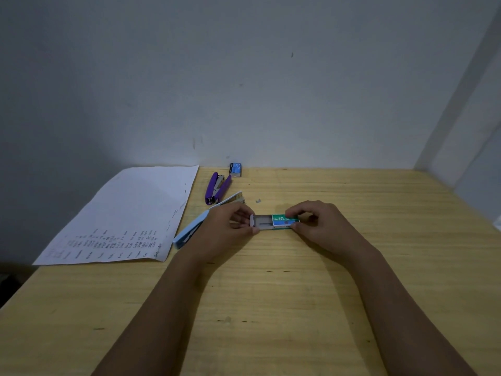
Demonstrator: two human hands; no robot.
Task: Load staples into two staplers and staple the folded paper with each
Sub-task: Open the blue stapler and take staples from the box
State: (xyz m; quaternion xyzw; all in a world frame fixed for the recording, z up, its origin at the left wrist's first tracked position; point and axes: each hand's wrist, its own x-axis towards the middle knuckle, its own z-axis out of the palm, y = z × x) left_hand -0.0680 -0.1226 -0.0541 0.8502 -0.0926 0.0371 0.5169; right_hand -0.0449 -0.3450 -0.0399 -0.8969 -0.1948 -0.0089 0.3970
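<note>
Both hands were down on the wooden table (pixel 298 294), working one small thing between them: the green staple box (pixel 286 220), lying near the middle of the tabletop. The right hand (pixel 320 226) pinched the green sleeve between thumb and fingertips, a narrow grip from the right end. The left hand (pixel 225 229) had its fingertips closed on the white inner tray (pixel 261 222), which stuck well out of the sleeve to the left. Whether staples lay in that tray, I could not tell. Just left of the left hand sat the light blue stapler (pixel 189 234), opened up and partly hidden behind the wrist. Farther back lay the purple stapler (pixel 217 189), also hinged open. Beyond it, against the wall (pixel 244 77), stood a blue staple box (pixel 235 169). A small pale scrap (pixel 258 200) rested on the wood between the purple stapler and the hands. Off to the left the sheet of paper (pixel 130 213) lay flat, handwriting along its near edge, its near corner reaching the table's left side.
</note>
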